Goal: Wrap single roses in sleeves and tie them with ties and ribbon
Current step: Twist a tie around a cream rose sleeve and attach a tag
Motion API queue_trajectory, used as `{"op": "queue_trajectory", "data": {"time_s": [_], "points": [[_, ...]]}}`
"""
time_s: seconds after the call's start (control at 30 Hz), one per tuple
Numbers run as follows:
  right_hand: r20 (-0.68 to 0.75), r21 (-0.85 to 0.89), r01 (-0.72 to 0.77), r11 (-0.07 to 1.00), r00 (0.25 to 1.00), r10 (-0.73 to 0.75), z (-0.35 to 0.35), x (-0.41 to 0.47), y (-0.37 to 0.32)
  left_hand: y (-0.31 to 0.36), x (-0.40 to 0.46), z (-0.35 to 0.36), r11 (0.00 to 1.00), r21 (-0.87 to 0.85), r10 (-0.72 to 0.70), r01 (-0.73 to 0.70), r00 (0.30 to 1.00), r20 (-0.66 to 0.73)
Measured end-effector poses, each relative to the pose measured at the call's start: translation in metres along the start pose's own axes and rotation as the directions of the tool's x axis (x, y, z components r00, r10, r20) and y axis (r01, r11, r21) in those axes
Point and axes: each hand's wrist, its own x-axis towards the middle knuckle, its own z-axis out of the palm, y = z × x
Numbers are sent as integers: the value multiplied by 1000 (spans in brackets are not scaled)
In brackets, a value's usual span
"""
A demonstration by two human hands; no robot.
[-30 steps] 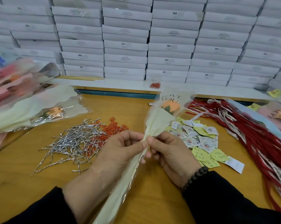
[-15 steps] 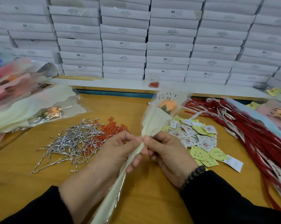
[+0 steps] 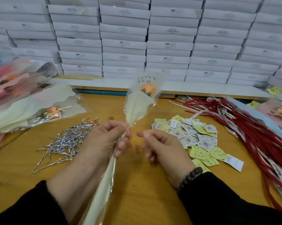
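A: Item one, your left hand (image 3: 104, 142)?
B: It grips the sleeve (image 3: 135, 109) at its neck, rose (image 3: 147, 88) upright above the table (image 3: 145, 192).
A: Your right hand (image 3: 163, 148)?
B: Just beside, apart from the sleeve, fingers loosely curled, holding nothing.
A: Around them?
B: Ties (image 3: 67, 142) left, tags (image 3: 195, 137) right, ribbon (image 3: 253, 135) beyond the tags.

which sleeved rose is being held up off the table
The cream-sleeved rose in the middle, gripped at its neck by the left hand; the other sleeved roses lie flat at the table's sides.
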Motion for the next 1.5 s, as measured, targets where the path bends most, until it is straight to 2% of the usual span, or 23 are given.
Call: {"op": "queue_trajectory", "data": {"time_s": [0.13, 0.23, 0.4, 0.47, 0.57, 0.8, 1.03, 1.2, 1.33, 1.5], "points": [[88, -339, 110, 934, 992, -85, 6, 0, 4, 8, 8, -13, 1000, 0, 3, -3, 999, -40], [195, -561, 222, 797, 972, -133, 16, 1, 7, 12, 15, -20, 1000, -14, 19, -20, 998, -57], [310, -652, 354, 670, 931, -191, 28, 4, 6, 14, 18, -25, 998, -53, 33, -37, 997, -75], [343, -724, 405, 559, 914, -218, 33, 7, 8, 13, 20, -26, 998, -55, 33, -38, 996, -84], [322, -818, 389, 424, 920, -222, 39, 14, 9, 13, 21, -27, 998, -45, 32, -37, 995, -95], [151, -873, 241, 424, 960, -235, 34, 44, 10, 9, 22, -28, 999, -17, 28, -30, 991, -134], [204, -903, 270, 335, 954, -219, 40, 58, 11, 6, 22, -28, 1000, 7, 19, -18, 987, -159], [199, -883, 291, 368, 943, -267, 40, 60, 12, 5, 21, -28, 1000, 23, 18, -15, 986, -166], [133, -852, 272, 447, 939, -318, 33, 59, 11, 5, 20, -28, 999, 44, 15, -8, 989, -149], [139, -871, 220, 439, 968, -210, 19, 55, 12, 3, 19, -29, 998, 65, 13, -3, 988, -156]]}}
